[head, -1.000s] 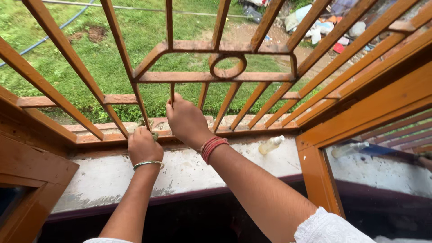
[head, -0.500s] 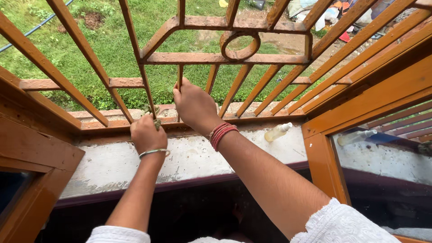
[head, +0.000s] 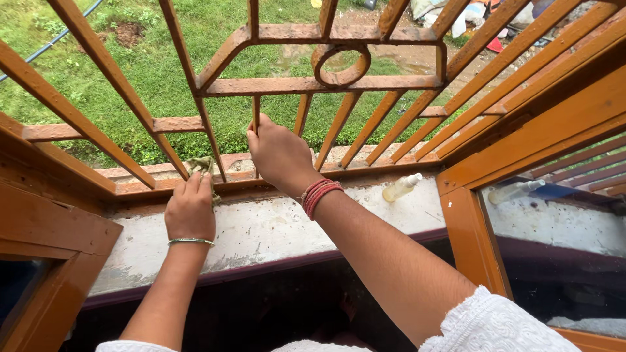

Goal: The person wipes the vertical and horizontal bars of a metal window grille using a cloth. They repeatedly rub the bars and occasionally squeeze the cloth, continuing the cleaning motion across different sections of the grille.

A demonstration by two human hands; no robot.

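Cloth (head: 201,165): small, greenish, crumpled rag, pressed against the foot of a slanted bar, near the left end of the grille's bottom rail; partly hidden under fingers.
Grille (head: 313,85): orange-brown metal bars, rusty in patches, slanted uprights with a ring motif up top.
Thin bar (head: 255,111): short upright below the ring panel, gripped at mid-height.

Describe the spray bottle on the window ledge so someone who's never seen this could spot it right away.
Start at the orange metal window grille, then drop to the whitewashed ledge below it. The spray bottle lies on its side there, right of the right hand, by the wooden window frame. It is pale yellowish and see-through with a white nozzle.
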